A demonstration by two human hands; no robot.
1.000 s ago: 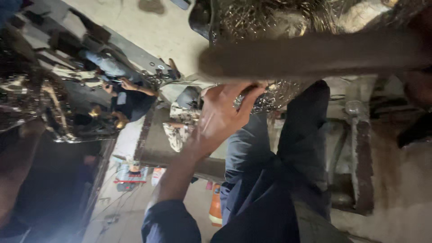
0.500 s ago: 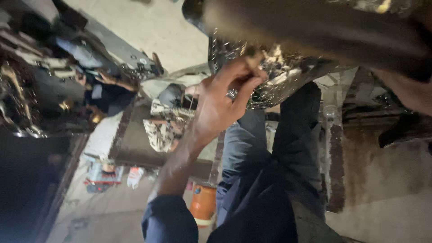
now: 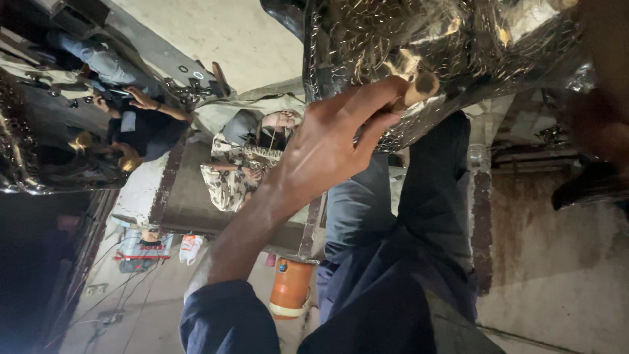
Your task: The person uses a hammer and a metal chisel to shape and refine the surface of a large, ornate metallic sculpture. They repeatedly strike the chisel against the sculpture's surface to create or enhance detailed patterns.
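Gripping a short wooden handle [image 3: 419, 88], your left hand [image 3: 327, 154] is closed around it, the fingers [image 3: 367, 105] curled over and the pale round end of the handle sticking out past them. The handle is pressed against a shiny embossed metal sheet [image 3: 419, 46], silver with a raised hammered pattern, which fills the top of the view and rests over your lap. Your forearm runs down toward the lower left, ending in a dark blue sleeve [image 3: 226, 324]. Below the sheet your legs [image 3: 393, 223] show in dark blue trousers.

Your right hand [image 3: 599, 111] sits at the far right edge, dark and blurred, close to the edge of the sheet; you cannot tell from this view whether it is clenched or loose, or whether it holds anything.

Behind your left hand, well apart from it, a person in a patterned garment [image 3: 229, 177] sits on a low ledge [image 3: 190, 210] with something flat in front of them. Farther left, another person in dark clothes [image 3: 141, 128] has a hand [image 3: 141, 98] raised toward a cluttered bench. More shiny metalwork [image 3: 33, 157] stands at the left edge. An orange canister [image 3: 290, 288] with a pale band sits on the floor just beside your leg, under the ledge. Small packets [image 3: 147, 249] and loose cables [image 3: 111, 301] lie on the floor at lower left. A worn concrete wall [image 3: 557, 262] fills the right side.
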